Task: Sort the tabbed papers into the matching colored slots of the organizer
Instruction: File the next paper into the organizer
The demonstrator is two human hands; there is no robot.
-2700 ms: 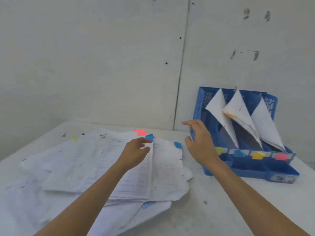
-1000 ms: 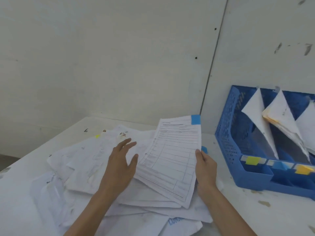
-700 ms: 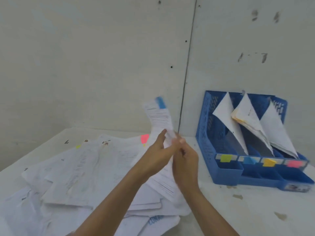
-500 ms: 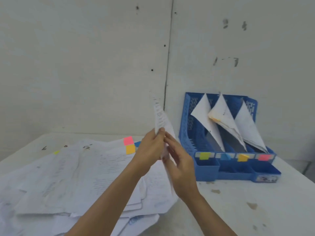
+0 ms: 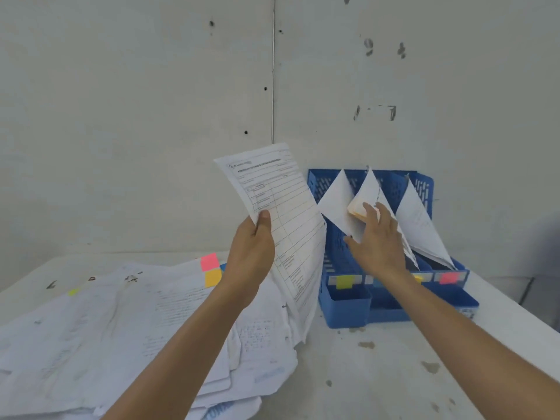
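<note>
Right grip (image 5: 377, 244) has left the sheet (image 5: 288, 225), spread wide on papers (image 5: 418, 225) in the organizer (image 5: 348, 310); left grip (image 5: 250, 256) holds the sheet; pile (image 5: 121, 328) beside organizer unsorted.

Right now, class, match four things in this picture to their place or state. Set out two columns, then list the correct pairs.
1 left hand
2 right hand
3 green label
4 orange tab

A on the paper pile, next to a pink tab
B grips the printed form
C front of the blue organizer, leftmost slot
D touches papers standing in the organizer

Pairs: 1-B, 2-D, 3-C, 4-A
</note>
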